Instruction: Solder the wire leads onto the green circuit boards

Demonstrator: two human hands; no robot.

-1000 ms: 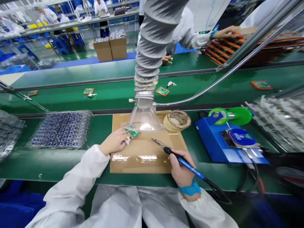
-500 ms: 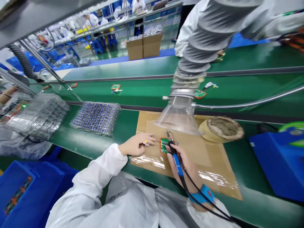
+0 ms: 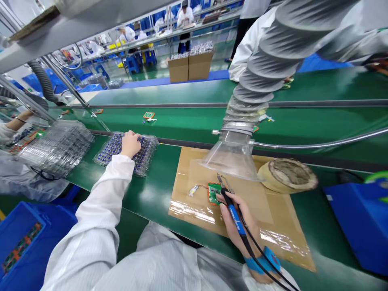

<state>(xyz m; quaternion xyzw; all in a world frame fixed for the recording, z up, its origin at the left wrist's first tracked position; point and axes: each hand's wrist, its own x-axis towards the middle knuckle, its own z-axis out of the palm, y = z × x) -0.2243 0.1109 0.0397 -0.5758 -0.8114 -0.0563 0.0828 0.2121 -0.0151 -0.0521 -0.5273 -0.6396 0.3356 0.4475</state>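
Green conveyor belts (image 3: 188,121) run across the head view, with a brown cardboard mat (image 3: 273,210) laid on the near bench and a clear fume-extraction hood (image 3: 233,157) hanging over it from a grey ribbed duct (image 3: 257,81).

Since half a second ago, the left hand (image 3: 131,143) has been taken off the small green circuit board (image 3: 214,192) and stretched out to the clear plastic tray of blue parts (image 3: 127,151) at the left of the bench. It is now laid on that tray with fingers curled down onto the parts; whether anything is pinched cannot be told. The board is left lying free on the mat, its thin wire and white connector (image 3: 192,190) trailing to the left (nothing pins it down now).

A blue-handled soldering iron (image 3: 232,206) is gripped pen-fashion in the right hand (image 3: 239,222), its tip held just at the board's right edge, under the hood. By this shift, soldering on the board seems paused while a fresh part is fetched.

A worn tape roll (image 3: 287,176) lies right of the hood, a blue machine (image 3: 357,218) beyond it. Another person's arm (image 3: 18,119) is seen at far left.

Pale lettering is printed on the iron's handle, too small to be read; no other writing is legible.
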